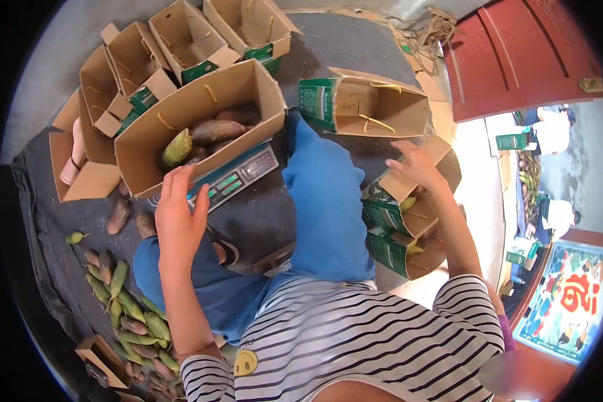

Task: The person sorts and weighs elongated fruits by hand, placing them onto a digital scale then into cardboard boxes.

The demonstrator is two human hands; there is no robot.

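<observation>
A large open cardboard box point(201, 127) rests on a digital scale point(241, 175) with lit green displays. Inside the box lie a green-husked ear point(177, 149) and several reddish-brown tubers point(218, 130). My left hand point(181, 204) is at the near side of this box, fingers raised and thumb apart, with nothing visible in it. On the right, my right hand point(414, 164) has its fingers spread beside the flap of a filled green and brown box point(398, 197). An open box point(382, 107) with yellow cord handles lies just beyond that hand.
More open boxes point(184, 43) line the upper left. Green ears and tubers point(137, 315) are heaped at the lower left. Another filled box point(405, 251) stands right of my leg. A red door point(516, 50) is at upper right; people point(555, 134) are outside.
</observation>
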